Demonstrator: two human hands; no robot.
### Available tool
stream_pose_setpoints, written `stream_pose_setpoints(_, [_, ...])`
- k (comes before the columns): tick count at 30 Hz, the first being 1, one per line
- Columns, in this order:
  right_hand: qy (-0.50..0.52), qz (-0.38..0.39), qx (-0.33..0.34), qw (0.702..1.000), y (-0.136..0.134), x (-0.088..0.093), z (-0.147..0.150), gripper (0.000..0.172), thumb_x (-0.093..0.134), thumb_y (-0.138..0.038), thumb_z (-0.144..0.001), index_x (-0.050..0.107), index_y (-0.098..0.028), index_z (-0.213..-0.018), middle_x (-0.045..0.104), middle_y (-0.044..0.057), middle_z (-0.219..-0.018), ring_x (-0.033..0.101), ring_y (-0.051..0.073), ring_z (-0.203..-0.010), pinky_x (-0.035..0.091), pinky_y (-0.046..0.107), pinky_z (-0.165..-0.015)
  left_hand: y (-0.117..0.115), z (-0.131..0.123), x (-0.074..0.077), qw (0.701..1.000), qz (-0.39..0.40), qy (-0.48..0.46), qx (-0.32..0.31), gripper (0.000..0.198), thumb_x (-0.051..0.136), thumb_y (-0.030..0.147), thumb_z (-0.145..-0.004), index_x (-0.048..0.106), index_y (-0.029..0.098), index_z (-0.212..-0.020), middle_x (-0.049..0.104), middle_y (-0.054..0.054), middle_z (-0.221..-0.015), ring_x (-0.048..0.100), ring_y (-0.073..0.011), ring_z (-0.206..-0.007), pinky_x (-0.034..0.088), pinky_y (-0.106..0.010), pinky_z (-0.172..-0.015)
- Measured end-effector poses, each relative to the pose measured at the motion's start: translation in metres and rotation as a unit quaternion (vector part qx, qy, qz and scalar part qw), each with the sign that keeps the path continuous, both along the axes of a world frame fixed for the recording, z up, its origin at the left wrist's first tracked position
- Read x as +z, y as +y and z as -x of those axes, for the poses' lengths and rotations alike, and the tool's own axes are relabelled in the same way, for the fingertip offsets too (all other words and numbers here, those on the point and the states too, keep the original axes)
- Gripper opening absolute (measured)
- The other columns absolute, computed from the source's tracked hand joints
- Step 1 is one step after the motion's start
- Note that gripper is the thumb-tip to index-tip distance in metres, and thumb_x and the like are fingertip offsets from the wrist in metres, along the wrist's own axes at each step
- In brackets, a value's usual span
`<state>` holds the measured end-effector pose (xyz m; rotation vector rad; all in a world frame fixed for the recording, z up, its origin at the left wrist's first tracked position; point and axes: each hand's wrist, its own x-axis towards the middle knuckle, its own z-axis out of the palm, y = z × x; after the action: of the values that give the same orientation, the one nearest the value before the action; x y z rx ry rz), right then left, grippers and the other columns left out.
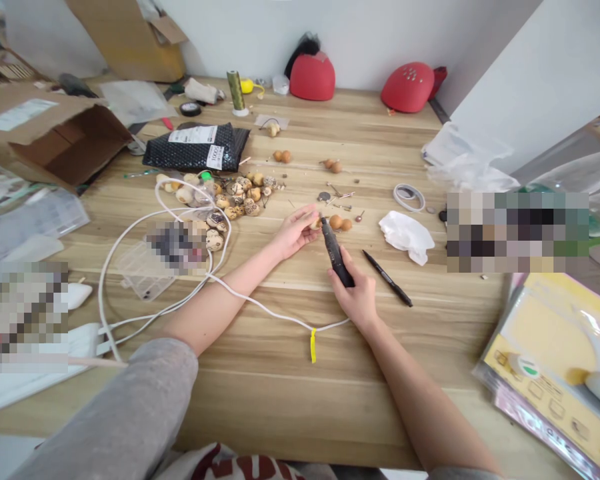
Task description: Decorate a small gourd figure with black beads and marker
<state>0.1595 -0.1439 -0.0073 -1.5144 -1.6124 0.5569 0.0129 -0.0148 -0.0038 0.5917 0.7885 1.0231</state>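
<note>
Dark red lettering, cut off by the lower edge, crosses the person's pale grey shirt [240, 468] at the near side of the light wood-grain table [280, 400]. Beyond it, the right hand [357, 293] is wrapped around a slim black pen-shaped power tool [336, 257], whose body bears pale marks too small to read. Its far tip meets the fingertips of the left hand [297, 232], which pinch a small tan gourd [317, 225], mostly hidden, at the table's middle. Just right of that sits a glossy brown two-bulbed gourd [335, 222]. Nearer and right lies a black pen [387, 279], its pale print illegible. A thin white cord [275, 310] carrying a yellow tag [313, 347] reaches the right hand. Far left, a black bubble mailer [197, 143] wears white labels; one shows "1000". At right, a yellow printed package [555, 320] has writing too blurred to read.
</note>
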Motion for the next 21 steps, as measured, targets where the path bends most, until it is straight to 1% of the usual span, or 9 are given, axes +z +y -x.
stream_pose_setpoints(2, [-0.001,-0.003,0.004,1.0,-0.0002,0.0002,0.0004,0.055,0.053,-0.033,-0.082,0.049,-0.013,-0.134,0.065,0.011,-0.119,0.066,0.025,-0.103,0.054,0.033,-0.086,0.0,0.0002,-0.0009,1.0,-0.006,-0.001,-0.003,0.027,0.072,0.021,-0.074,0.064,0.017,-0.099,0.069,-0.001,-0.076,0.064,-0.0088,-0.059,0.049,-0.018,-0.055])
stream_pose_setpoints(6, [-0.006,-0.002,-0.009,1.0,0.0002,0.0012,0.0008,0.054,0.053,-0.032,-0.082,0.05,-0.012,-0.133,0.067,0.011,-0.116,0.065,0.026,-0.106,0.054,0.033,-0.086,-0.0006,0.0003,-0.0021,1.0,-0.006,-0.001,-0.006,0.018,0.072,0.019,-0.073,0.068,0.013,-0.09,0.069,-0.002,-0.075,0.064,-0.0084,-0.061,0.049,-0.017,-0.056])
stream_pose_setpoints(17, [-0.004,-0.013,0.003,1.0,0.0,-0.0008,0.0003,0.055,0.053,-0.031,-0.082,0.049,-0.013,-0.134,0.063,0.011,-0.123,0.066,0.025,-0.105,0.054,0.032,-0.086,-0.0023,-0.0015,-0.0004,1.0,-0.011,0.006,-0.006,0.019,0.07,0.02,-0.076,0.068,0.013,-0.094,0.069,-0.003,-0.081,0.064,-0.0077,-0.063,0.05,-0.017,-0.059])
stream_pose_setpoints(21, [-0.006,-0.005,-0.009,1.0,0.0007,0.0003,0.0005,0.055,0.054,-0.031,-0.082,0.05,-0.013,-0.133,0.063,0.012,-0.123,0.065,0.026,-0.105,0.054,0.033,-0.085,-0.0025,-0.0018,0.0002,1.0,-0.001,0.006,-0.001,0.017,0.069,0.018,-0.077,0.068,0.012,-0.092,0.069,-0.002,-0.079,0.064,-0.0076,-0.063,0.049,-0.018,-0.06])
